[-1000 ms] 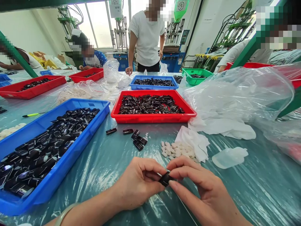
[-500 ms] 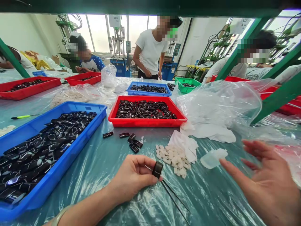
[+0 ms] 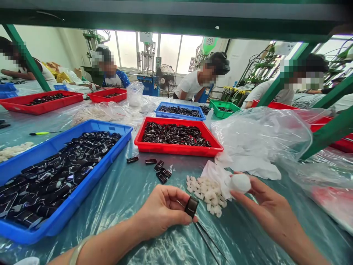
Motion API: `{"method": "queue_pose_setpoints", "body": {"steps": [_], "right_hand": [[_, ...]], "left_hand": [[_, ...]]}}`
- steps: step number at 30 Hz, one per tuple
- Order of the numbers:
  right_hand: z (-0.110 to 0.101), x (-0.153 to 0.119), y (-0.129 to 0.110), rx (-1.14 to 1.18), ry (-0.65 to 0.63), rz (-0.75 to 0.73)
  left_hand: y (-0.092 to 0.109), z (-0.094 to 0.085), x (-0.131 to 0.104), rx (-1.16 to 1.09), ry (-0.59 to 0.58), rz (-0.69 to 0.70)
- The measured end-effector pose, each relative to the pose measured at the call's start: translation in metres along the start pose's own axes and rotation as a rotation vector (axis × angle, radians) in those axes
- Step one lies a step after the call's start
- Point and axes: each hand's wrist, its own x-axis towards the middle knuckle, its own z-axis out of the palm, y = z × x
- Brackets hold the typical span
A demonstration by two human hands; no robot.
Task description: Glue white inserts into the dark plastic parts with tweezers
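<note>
My left hand point(image 3: 162, 211) pinches a small glossy black plastic piece point(image 3: 191, 207) between thumb and fingers. Thin metal tweezers point(image 3: 205, 239) stretch from beneath those fingers toward the lower right; whether the hand grips them too I cannot tell. In my right hand point(image 3: 271, 209) is a small translucent white bottle point(image 3: 240, 183), its base tipped toward me. Just left of the bottle lies a pile of small off-white pieces point(image 3: 205, 189), with a crumpled white cloth point(image 3: 213, 171) behind it. Several loose black pieces point(image 3: 162, 173) rest beyond my left hand.
A large blue tray point(image 3: 114, 145) of black pieces stands to the left, and a red tray point(image 3: 179, 149) of them straight ahead. A clear plastic bag point(image 3: 261, 129) spreads at the right beside a green post point(image 3: 286, 77). Co-workers sit or lean across the plastic-covered table.
My right hand has moved left and closed round the bottle, lifting it from the table. My left hand still holds the black piece. The co-worker opposite has bent down, and the view has shifted.
</note>
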Motion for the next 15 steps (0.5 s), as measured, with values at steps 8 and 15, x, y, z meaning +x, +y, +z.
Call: {"method": "queue_pose_setpoints", "body": {"steps": [8,15], "right_hand": [[0.027,0.022,-0.041,-0.345,-0.024,-0.661],[0.029,0.017,-0.04,-0.431,0.039,-0.787]], "left_hand": [[0.001,-0.003,0.0,-0.08,-0.057,0.0],[-0.002,-0.003,0.001,-0.122,-0.076,-0.026]]}}
